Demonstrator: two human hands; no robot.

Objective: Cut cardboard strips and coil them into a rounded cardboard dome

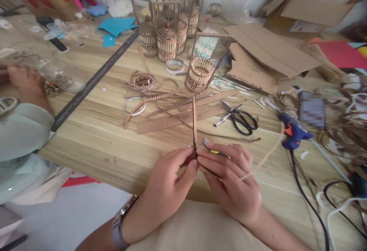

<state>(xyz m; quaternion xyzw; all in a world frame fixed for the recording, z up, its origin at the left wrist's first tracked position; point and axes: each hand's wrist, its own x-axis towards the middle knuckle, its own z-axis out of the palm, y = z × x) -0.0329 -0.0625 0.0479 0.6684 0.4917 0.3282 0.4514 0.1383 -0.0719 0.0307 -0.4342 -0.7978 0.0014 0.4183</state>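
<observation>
At the table's front edge my left hand (172, 180) and my right hand (236, 184) meet, fingertips pinched together on a narrow cardboard strip (194, 125). The strip points away from me, and its near end is hidden by my fingers. A thin object with a whitish end (207, 142) and a bit of yellow is tucked among my right fingers; its kind is unclear. Beyond the hands lie loose corrugated strips (172, 104), a flat cardboard piece (160, 124) and black-handled scissors (243, 122). An open slatted basket with a tall handle (199, 77) stands farther back.
Several lidded slatted baskets (167, 44) stand at the back. A blue glue gun (295, 130) with its cable is at right, near cardboard sheets (269, 48). Tape rolls (174, 67) and a ring of brown beads (143, 81) lie mid-table. Another person's hand (27, 81) is at left.
</observation>
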